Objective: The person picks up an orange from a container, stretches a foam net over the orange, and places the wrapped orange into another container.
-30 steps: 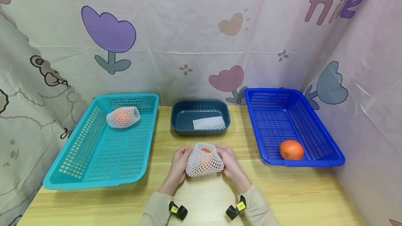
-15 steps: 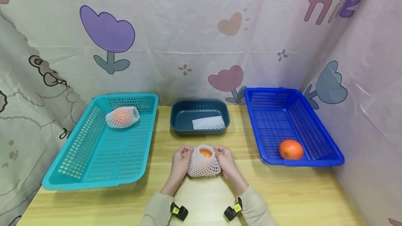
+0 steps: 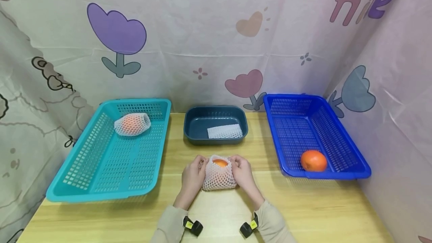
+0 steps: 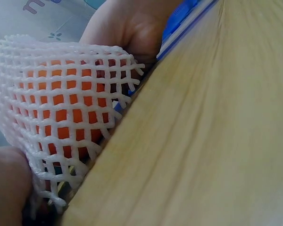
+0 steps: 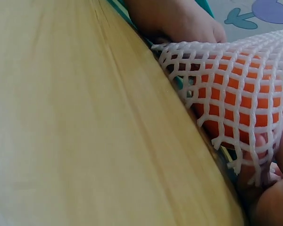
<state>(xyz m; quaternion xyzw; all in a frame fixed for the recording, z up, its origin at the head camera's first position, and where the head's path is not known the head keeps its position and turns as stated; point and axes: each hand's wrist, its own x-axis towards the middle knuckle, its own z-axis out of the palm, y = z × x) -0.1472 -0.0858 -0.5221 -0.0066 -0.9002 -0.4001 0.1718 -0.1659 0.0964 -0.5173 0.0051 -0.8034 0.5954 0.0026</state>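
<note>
A white foam net sleeve [image 3: 219,182] stands at the front middle of the table, around an orange [image 3: 221,163] whose top shows through the upper opening. My left hand [image 3: 194,175] pinches the sleeve's left side, and my right hand [image 3: 243,174] pinches its right side. In the left wrist view the orange [image 4: 61,117] shows through the mesh, above the sleeve's loose lower edge. The right wrist view has the sleeve [image 5: 217,77] close over the wooden table, with the fingers of my right hand [image 5: 273,197] partly behind the mesh.
On the left, a turquoise basket [image 3: 160,153] holds a net-wrapped orange [image 3: 132,124]. Behind my hands, a dark blue-grey tray [image 3: 195,125] contains a flat foam net [image 3: 225,131]. A blue basket [image 3: 287,134] on the right holds a bare orange [image 3: 314,161]. A printed curtain [image 3: 189,21] encloses the table.
Both hands have drawn slightly closer together, and the sleeve's lower part has narrowed around the orange. More of the orange's top shows in the opening than a second ago.
</note>
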